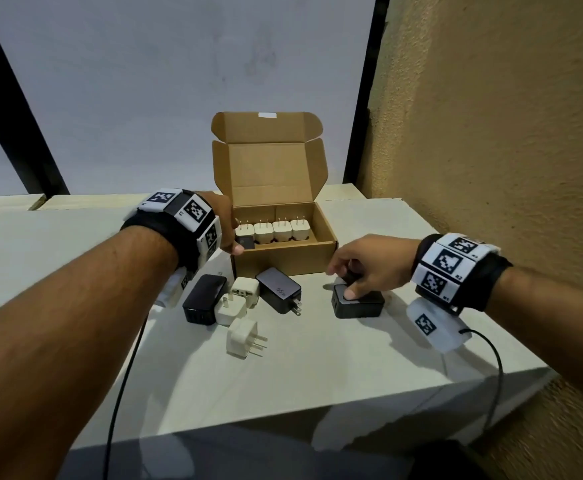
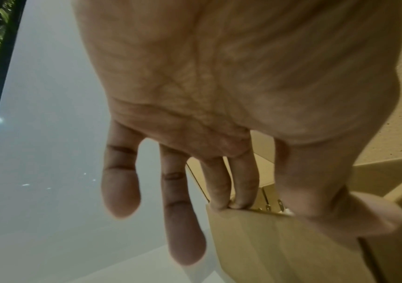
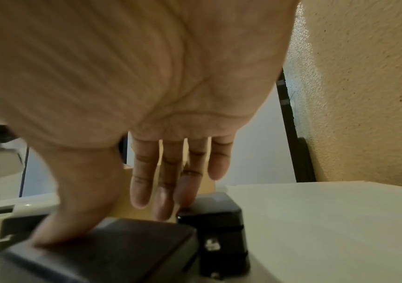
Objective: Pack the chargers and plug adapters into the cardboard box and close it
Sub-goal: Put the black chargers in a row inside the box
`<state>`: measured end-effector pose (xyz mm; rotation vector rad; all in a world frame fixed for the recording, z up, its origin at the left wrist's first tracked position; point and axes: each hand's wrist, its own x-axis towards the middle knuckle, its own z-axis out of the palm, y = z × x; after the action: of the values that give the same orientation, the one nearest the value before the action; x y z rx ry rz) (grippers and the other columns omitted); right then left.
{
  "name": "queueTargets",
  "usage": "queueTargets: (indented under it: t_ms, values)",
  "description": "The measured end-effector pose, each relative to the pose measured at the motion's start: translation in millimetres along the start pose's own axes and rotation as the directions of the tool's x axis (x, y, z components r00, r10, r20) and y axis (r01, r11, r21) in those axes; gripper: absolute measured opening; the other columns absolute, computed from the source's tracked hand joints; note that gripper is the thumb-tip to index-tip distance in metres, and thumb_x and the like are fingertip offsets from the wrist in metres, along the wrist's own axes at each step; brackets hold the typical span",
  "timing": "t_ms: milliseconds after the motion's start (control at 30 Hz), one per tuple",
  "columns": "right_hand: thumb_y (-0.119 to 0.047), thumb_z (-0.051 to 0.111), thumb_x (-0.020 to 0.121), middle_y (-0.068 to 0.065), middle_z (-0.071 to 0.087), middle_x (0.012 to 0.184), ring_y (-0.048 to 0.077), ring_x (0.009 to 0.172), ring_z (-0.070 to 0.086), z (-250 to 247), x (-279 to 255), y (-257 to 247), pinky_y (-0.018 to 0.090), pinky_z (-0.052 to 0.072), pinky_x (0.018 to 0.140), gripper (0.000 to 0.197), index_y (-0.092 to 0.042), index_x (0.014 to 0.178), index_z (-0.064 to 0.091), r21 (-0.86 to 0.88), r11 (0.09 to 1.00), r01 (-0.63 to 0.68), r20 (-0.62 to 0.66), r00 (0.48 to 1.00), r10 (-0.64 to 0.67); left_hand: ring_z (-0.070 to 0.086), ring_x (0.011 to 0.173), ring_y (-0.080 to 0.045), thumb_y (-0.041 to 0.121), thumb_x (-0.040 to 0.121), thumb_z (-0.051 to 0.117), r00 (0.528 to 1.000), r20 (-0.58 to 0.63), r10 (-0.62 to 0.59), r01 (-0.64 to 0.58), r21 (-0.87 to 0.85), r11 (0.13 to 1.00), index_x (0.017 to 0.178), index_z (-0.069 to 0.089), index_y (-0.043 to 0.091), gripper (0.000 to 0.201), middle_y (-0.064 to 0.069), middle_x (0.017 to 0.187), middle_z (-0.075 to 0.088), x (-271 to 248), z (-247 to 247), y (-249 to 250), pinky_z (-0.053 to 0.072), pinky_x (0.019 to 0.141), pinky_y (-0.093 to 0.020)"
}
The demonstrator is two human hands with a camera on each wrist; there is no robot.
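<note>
Chargers and plug adapters, status: four white plug adapters [image 1: 272, 231] stand in a row, prongs up, along the back of the open brown cardboard box [image 1: 285, 259]; one dark block sits at the box's front-left corner, partly hidden. Lid upright, flaps spread.

Loose on the white table [image 1: 352, 368], in front of the box: long black multi-port charger [image 1: 203, 303], black 65 W charger [image 1: 279, 289] with prongs pointing toward the person, three white adapters [image 1: 243, 337] clustered between and below them.

Right hand [image 1: 369, 268]: thumb pressed on the top of the black rectangular charger [image 1: 359, 303], fingers reaching over its far side; the wrist view shows fingers extended toward a second small black block [image 3: 217, 216] just behind. Grip looks begun, not closed.

Left hand [image 1: 227, 230]: index and middle fingertips [image 2: 229, 201] on the box's left wall rim, thumb at the front wall; other fingers straight, free. It steadies the box.

Key relation: this charger lies just right of and in front of the box, long axis left-right, parallel to the front wall. Right hand is on it; the left is far off. Judgement: lift, carry back-left over the front wall into the free front strip.
</note>
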<state>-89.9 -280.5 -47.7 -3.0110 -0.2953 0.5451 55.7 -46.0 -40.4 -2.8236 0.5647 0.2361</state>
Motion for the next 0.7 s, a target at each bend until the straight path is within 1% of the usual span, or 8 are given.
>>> queueTargets:
  t_ms: [167,267,333,367,467,567,633,700]
  values:
    - [-0.051,0.074,0.074,-0.007,0.062,0.118,0.014,0.107,0.057,4,-8,-15,0.025,0.044,0.09,0.074,-0.027,0.138,0.045,-0.04,0.998,0.051,0.09,0.995,-0.048,0.058,0.116,-0.022,0.058,0.074,0.07,1.0,-0.006,-0.011,0.011,-0.034,0.999,0.127,0.061,0.017,0.068,-0.002,0.126,0.063,-5,-1,4,0.043,0.098,-0.035]
    - [-0.048,0.076,0.073,-0.005,0.064,0.119,0.017,0.107,0.059,7,-10,-25,0.027,0.047,0.089,0.069,-0.032,0.134,0.049,-0.135,0.987,0.085,0.083,0.994,-0.074,0.058,0.113,-0.021,0.058,0.075,0.069,1.0,0.006,-0.009,0.009,-0.027,1.0,0.124,0.062,0.016,0.065,-0.001,0.124,0.063,-7,-2,4,0.043,0.094,-0.034]
    - [-0.046,0.075,0.074,-0.005,0.064,0.115,0.016,0.101,0.059,1,-11,-29,0.03,0.051,0.089,0.063,-0.036,0.131,0.051,-0.136,0.986,0.095,0.03,0.995,-0.092,0.058,0.101,-0.017,0.06,0.072,0.07,1.0,-0.001,0.0,0.0,-0.034,0.999,0.111,0.065,0.02,0.056,0.002,0.111,0.064,-6,-1,1,0.043,0.085,-0.031]
    - [-0.044,0.074,0.074,-0.005,0.064,0.113,0.015,0.098,0.059,-5,-11,-31,0.031,0.052,0.088,0.06,-0.037,0.13,0.052,-0.112,0.989,0.096,-0.007,0.995,-0.098,0.059,0.1,-0.017,0.061,0.071,0.07,1.0,-0.007,0.002,-0.003,-0.036,0.999,0.114,0.066,0.018,0.061,0.003,0.11,0.065,-5,1,0,0.043,0.084,-0.031]
    - [-0.034,0.073,0.077,-0.004,0.062,0.106,0.014,0.09,0.061,-32,-11,-34,0.029,0.053,0.081,0.048,-0.036,0.122,0.059,0.044,0.993,0.113,-0.144,0.984,-0.106,0.061,0.11,-0.021,0.062,0.072,0.069,1.0,-0.025,-0.006,0.005,-0.033,0.999,0.124,0.064,0.017,0.068,-0.002,0.12,0.066,-5,3,0,0.045,0.09,-0.032]
    - [-0.029,0.074,0.078,-0.005,0.065,0.102,0.013,0.092,0.064,-60,-4,-34,0.032,0.054,0.082,0.027,-0.031,0.104,0.069,0.206,0.966,0.154,-0.29,0.953,-0.09,0.061,0.111,-0.021,0.061,0.074,0.068,1.0,-0.023,-0.003,0.002,-0.032,0.999,0.126,0.062,0.017,0.068,-0.003,0.121,0.066,-4,2,0,0.046,0.092,-0.032]
    - [-0.029,0.075,0.078,-0.005,0.067,0.102,0.013,0.093,0.063,-72,4,-35,0.032,0.053,0.082,0.014,-0.029,0.091,0.07,0.268,0.952,0.151,-0.391,0.92,-0.036,0.061,0.11,-0.021,0.061,0.074,0.068,1.0,-0.022,-0.004,0.003,-0.028,1.0,0.125,0.062,0.017,0.068,-0.003,0.119,0.066,-3,2,0,0.047,0.092,-0.032]
    - [-0.03,0.076,0.077,-0.005,0.069,0.097,0.01,0.087,0.062,-75,17,-36,0.028,0.051,0.074,0.011,-0.025,0.079,0.066,0.311,0.942,0.126,-0.46,0.887,0.033,0.061,0.11,-0.021,0.061,0.074,0.068,1.0,-0.018,0.007,-0.008,-0.035,0.999,0.125,0.061,0.017,0.068,-0.002,0.119,0.066,-1,3,-1,0.047,0.091,-0.032]
